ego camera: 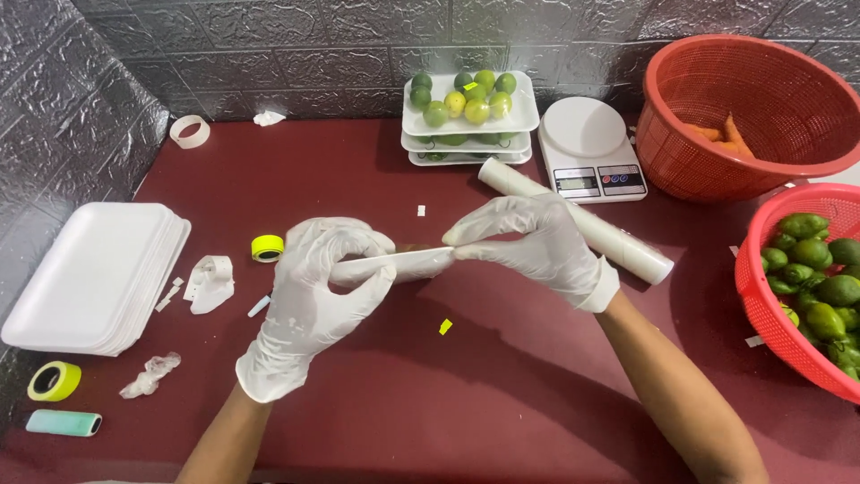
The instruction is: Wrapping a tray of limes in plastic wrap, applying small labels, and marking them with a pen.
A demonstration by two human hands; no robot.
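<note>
The dark red bench [502, 394] fills the room's corner, with two red baskets at its right edge: the far basket [681, 152] has carrots in it, the near basket [761, 314] is heaped with green limes [820, 269]. At the left sits a stack of white foam trays [81, 269]; at the back, filled trays of limes [470, 112] stand piled beside a small white scale [591, 148], and a roll of wrap [618, 237] lies slanting in front of it.

In the middle, both gloved hands are clamped on a single foam tray [403, 262], held edge-on just above the bench. The left hand [313, 296] curls round its near end, the right hand [528, 242] pinches the far end (what lies on the tray I cannot tell). To my eye the job wants an even grip at both ends, keeping the tray level so the thin foam does not bend.

Smaller bits lie about: a yellow tape roll [266, 247], another [54, 380] by a pale lighter-shaped thing [63, 422].
</note>
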